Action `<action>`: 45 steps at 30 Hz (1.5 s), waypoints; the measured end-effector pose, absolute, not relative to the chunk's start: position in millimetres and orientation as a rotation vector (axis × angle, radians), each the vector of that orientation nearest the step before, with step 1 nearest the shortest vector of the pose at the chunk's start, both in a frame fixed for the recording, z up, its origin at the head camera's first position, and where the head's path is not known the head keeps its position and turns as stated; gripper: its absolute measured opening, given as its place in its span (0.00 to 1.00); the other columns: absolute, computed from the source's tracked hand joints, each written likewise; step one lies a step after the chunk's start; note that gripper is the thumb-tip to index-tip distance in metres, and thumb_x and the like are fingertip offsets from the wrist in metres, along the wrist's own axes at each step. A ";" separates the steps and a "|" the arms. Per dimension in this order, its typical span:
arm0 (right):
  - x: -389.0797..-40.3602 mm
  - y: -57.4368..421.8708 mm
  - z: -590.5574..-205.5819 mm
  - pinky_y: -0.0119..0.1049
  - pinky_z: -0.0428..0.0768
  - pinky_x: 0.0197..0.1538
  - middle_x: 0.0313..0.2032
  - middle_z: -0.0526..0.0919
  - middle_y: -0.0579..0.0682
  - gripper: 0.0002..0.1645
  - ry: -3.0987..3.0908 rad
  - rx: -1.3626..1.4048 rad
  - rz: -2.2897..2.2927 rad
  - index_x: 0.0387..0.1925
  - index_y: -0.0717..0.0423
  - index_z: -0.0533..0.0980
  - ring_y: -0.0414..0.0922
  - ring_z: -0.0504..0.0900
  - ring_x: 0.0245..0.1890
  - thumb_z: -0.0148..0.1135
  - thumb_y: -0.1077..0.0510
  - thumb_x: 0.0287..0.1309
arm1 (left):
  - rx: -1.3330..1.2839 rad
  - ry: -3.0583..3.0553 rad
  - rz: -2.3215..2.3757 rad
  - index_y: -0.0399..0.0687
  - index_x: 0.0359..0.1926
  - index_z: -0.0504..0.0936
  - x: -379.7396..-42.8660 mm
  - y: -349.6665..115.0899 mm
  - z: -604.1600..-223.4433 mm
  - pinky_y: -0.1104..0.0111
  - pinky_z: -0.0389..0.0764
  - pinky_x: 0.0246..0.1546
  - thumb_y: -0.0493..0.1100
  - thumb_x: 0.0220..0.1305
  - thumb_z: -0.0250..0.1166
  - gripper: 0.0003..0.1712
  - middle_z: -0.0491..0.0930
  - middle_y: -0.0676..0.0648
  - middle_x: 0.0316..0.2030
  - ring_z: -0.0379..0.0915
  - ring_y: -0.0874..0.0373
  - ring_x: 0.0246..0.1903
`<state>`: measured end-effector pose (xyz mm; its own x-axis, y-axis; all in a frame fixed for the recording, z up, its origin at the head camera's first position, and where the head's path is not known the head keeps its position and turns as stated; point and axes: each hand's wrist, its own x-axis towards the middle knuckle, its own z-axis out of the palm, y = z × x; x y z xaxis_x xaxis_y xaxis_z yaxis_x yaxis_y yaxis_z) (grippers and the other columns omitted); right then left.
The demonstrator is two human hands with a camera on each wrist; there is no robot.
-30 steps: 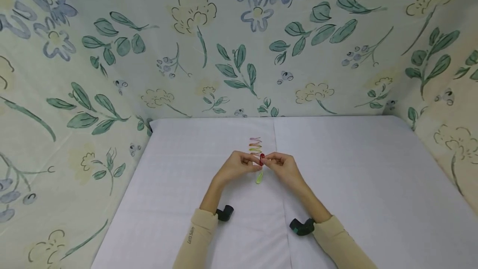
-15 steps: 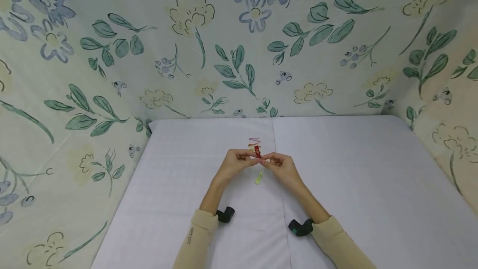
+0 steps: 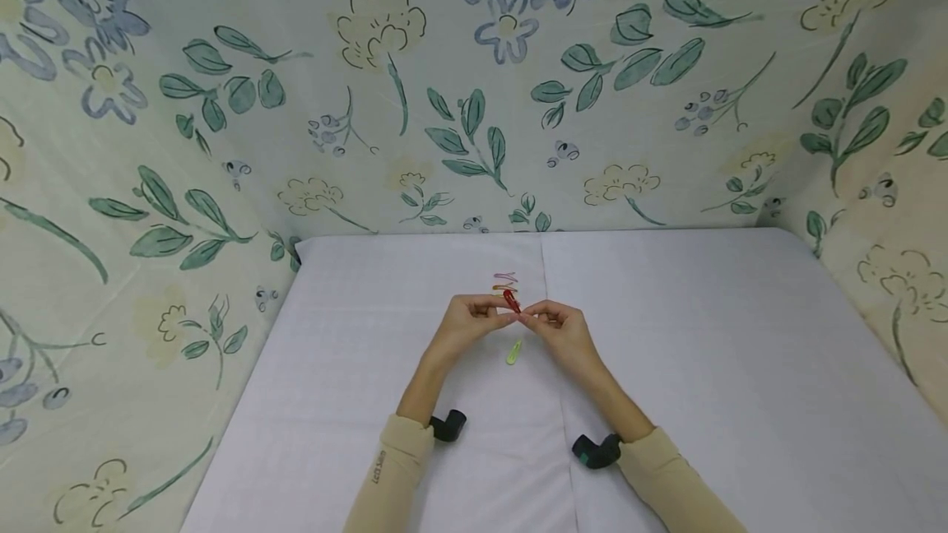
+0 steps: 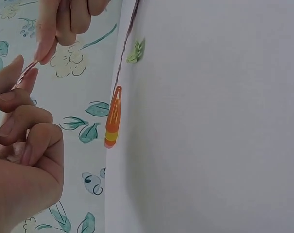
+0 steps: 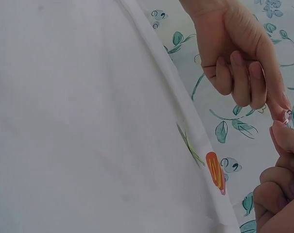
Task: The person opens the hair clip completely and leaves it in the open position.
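Between both hands, raised over the white table, is a red snap hair clip. My left hand pinches it with thumb and forefinger. The right hand pinches its lower end, fingertips meeting the left ones. In the left wrist view the red hair clip appears edge-on and slightly bowed. On the cloth, a lime green hair clip lies on the near side of the hands. Just beyond them are a pink hair clip and an orange hair clip; the hands cover others in that row.
A floral cloth backdrop rises behind the table and along both sides. A dark wrist camera sits at the left wrist, and another wrist camera at the right. A crease runs down the tablecloth.
The red hair clip has turned in the fingertips, from edge-on to its face showing, and now leans left. Both hands have stayed nearly in place.
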<state>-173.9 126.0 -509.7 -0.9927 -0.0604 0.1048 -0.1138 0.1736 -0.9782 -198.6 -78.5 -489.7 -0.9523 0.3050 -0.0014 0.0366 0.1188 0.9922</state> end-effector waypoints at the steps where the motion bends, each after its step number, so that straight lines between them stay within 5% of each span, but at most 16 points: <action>1: -174.0 126.7 -509.4 0.26 0.65 0.25 0.20 0.76 0.46 0.11 -2.383 0.186 1.979 0.38 0.62 0.86 0.33 0.67 0.21 0.73 0.56 0.63 | 0.327 2.189 1.940 0.42 0.45 0.91 -199.0 -79.5 -489.6 0.72 0.66 0.29 0.43 0.61 0.77 0.13 0.77 0.56 0.21 0.64 0.62 0.26; 6: -174.1 129.7 -507.2 0.27 0.62 0.24 0.19 0.67 0.42 0.09 -2.461 0.235 1.898 0.37 0.59 0.87 0.34 0.63 0.20 0.74 0.57 0.61 | 0.276 2.206 1.972 0.43 0.43 0.92 -201.7 -85.1 -490.0 0.72 0.64 0.28 0.47 0.63 0.76 0.13 0.76 0.59 0.21 0.63 0.63 0.27; 22: -178.0 139.9 -508.7 0.28 0.59 0.23 0.17 0.65 0.43 0.05 -2.570 0.385 1.770 0.35 0.52 0.88 0.36 0.62 0.19 0.74 0.55 0.61 | 0.356 2.266 1.856 0.45 0.40 0.93 -204.8 -97.2 -491.6 0.72 0.63 0.25 0.43 0.58 0.79 0.10 0.74 0.56 0.18 0.61 0.62 0.22; 40: -182.3 141.3 -516.9 0.28 0.60 0.23 0.18 0.67 0.43 0.06 -2.569 0.296 1.775 0.35 0.52 0.88 0.35 0.63 0.19 0.75 0.54 0.61 | 0.378 2.390 1.658 0.44 0.35 0.92 -203.6 -99.2 -489.0 0.73 0.62 0.23 0.40 0.57 0.79 0.06 0.72 0.54 0.18 0.62 0.62 0.22; 45: -182.4 141.2 -517.9 0.28 0.65 0.26 0.22 0.78 0.47 0.07 -2.587 0.240 1.812 0.36 0.53 0.88 0.36 0.68 0.23 0.73 0.53 0.63 | 0.394 2.399 1.649 0.41 0.36 0.91 -203.2 -96.6 -488.0 0.73 0.61 0.23 0.38 0.56 0.79 0.07 0.71 0.53 0.18 0.62 0.62 0.22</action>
<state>-182.4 141.2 -517.9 -0.9882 -0.1386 0.0653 -0.1087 0.3340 -0.9363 -203.2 -96.6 -488.0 -0.9437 0.3303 -0.0163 0.1031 0.3407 0.9345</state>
